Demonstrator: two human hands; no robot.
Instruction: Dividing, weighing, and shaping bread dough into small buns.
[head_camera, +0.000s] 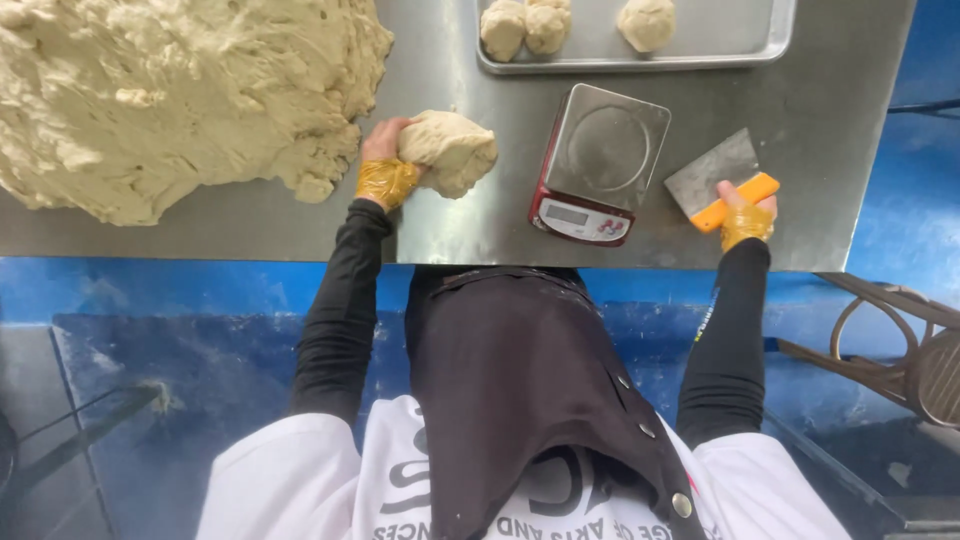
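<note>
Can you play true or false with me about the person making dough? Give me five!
1. The left hand holds a lump of dough. True.
2. The right hand holds a rolling pin. False: it grips a flat metal scraper by its orange handle.
3. A piece of dough sits on the scale. False: the scale's plate is bare.
4. Round dough balls lie on the metal tray at the far side of the table. True.
5. The big dough pile is at the right end of the steel table. False: it lies at the left end, beside the left hand.
</note>
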